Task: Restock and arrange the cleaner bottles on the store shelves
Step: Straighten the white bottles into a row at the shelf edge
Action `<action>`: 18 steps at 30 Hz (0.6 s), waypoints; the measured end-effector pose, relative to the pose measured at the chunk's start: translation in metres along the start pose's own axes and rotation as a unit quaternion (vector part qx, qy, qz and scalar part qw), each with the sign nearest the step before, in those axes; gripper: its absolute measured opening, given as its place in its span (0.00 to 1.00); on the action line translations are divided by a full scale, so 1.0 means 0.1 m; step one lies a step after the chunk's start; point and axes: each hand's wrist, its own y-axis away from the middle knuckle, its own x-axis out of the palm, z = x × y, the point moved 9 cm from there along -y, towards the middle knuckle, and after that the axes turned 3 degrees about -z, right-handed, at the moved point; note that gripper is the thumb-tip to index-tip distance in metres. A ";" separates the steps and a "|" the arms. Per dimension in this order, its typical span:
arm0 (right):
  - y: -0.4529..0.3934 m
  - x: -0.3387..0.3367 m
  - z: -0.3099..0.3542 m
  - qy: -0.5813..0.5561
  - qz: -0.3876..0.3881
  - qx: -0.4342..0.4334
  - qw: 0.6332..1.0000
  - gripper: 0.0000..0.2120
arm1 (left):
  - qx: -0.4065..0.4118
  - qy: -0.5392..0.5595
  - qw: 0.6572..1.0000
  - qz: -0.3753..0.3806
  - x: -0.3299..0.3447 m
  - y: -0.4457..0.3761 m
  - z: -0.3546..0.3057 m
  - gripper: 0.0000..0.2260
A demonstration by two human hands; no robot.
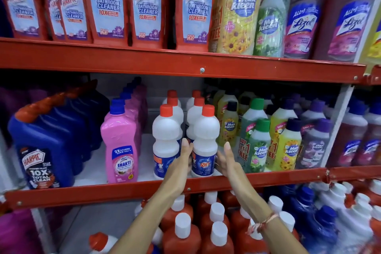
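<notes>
Bottle (204, 142) (white, red cap) stands at middle shelf (257, 177) front edge | left hand (179, 169) and right hand (226, 161) flank it, fingers straight and together, likely squaring its row.

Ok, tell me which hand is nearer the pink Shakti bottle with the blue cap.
Left. The left hand is right of the pink Shakti bottle, beyond one white bottle; the right hand is further right.

arms: bare, no sleeves | right wrist: red-white thread band (261, 222)
</notes>
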 end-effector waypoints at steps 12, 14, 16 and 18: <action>0.42 -0.12 0.37 -0.010 -0.295 -0.179 0.938 0.19 | 0.156 -0.020 0.979 -0.132 -0.51 0.31 -0.07 0.22; 0.39 0.15 0.44 -0.025 -0.223 -0.196 0.954 0.16 | 0.196 0.006 0.953 -0.229 -0.83 0.45 -0.10 0.19; 0.26 0.55 0.44 -0.045 -0.082 -0.145 0.985 0.16 | 0.188 0.029 0.941 -0.279 -1.04 0.48 -0.08 0.17; 0.13 0.85 0.39 -0.090 -0.008 -0.060 0.994 0.18 | 0.153 0.024 0.947 -0.280 -1.11 0.46 -0.04 0.13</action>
